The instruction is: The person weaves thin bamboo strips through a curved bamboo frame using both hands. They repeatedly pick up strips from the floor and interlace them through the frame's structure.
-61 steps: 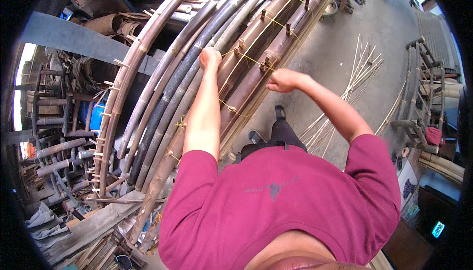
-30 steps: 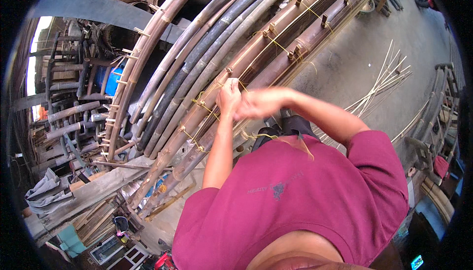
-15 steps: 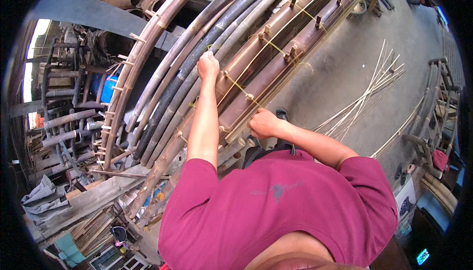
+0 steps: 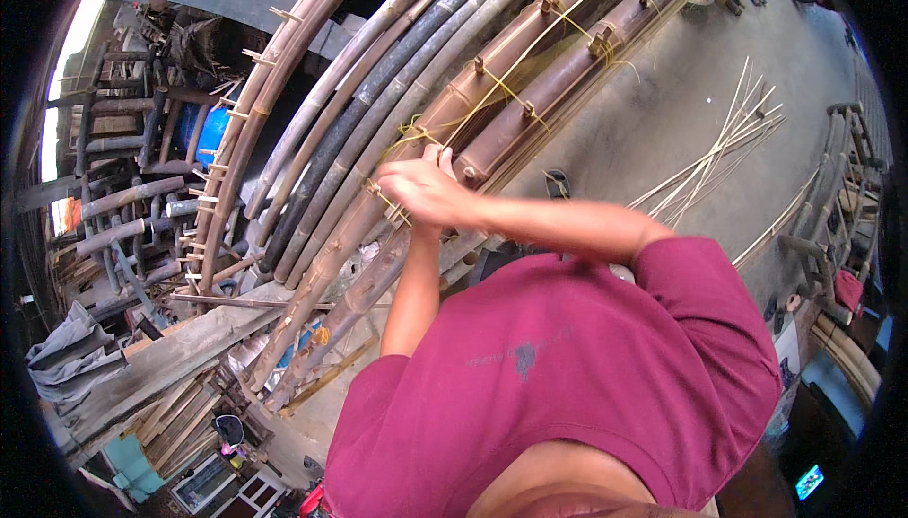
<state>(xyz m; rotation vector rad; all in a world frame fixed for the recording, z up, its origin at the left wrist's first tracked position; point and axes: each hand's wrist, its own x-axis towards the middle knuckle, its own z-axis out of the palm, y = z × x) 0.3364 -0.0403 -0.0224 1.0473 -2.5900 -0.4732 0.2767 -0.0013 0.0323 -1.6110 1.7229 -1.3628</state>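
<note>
My left hand [image 4: 439,156] is over the near ends of two long brown bamboo poles [image 4: 539,92], its fingertips pressed together beside a thin yellow-green tying strip [image 4: 414,130]. My right hand [image 4: 421,187] crosses above it, slightly blurred, with the fingers curled downward. It hides most of my left hand and whatever lies beneath. Both hands are closed, but what they grip cannot be made out. More yellow strips wrap across the poles farther up, beside short wooden pegs [image 4: 480,66] standing in them. A long pale strip [image 4: 497,92] runs along the poles.
Several curved dark and grey bamboo poles [image 4: 355,106] lie to the left, beside a pegged bamboo pole [image 4: 251,106]. Loose thin strips [image 4: 719,144] lie on the concrete floor [image 4: 653,111] at right. A bamboo frame [image 4: 823,206] stands at the far right.
My right hand has swung left from the near side of the poles and now crosses over my left hand. My left hand has come nearer and lower, and the view has shifted slightly.
</note>
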